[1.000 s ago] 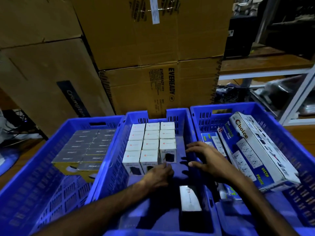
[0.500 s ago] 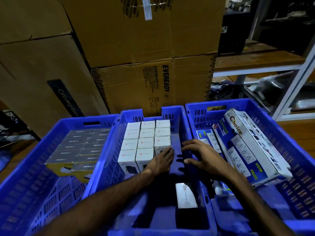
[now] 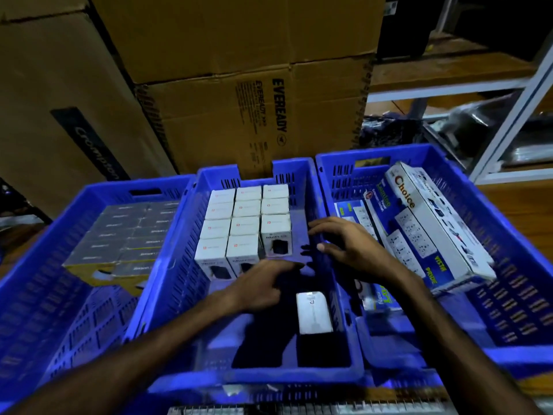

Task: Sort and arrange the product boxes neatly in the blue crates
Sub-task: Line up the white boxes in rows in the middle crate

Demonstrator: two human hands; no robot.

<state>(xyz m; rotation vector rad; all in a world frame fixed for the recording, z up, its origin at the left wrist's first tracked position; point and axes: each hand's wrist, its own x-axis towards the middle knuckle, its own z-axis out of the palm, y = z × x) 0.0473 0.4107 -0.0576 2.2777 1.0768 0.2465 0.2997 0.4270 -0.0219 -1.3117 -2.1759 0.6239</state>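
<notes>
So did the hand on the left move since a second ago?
Yes. The left hand slid right, away from the two front white boxes, toward the open gap in the middle crate beside the lone flat box.

Small print on white boxes [image 3: 245, 218] unreadable.

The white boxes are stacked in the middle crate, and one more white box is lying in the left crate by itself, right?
Not quite. The lone white box lies in the middle crate, near its front, the same crate as the stacked white boxes. The left crate holds grey boxes instead. The head view shows this.
</notes>
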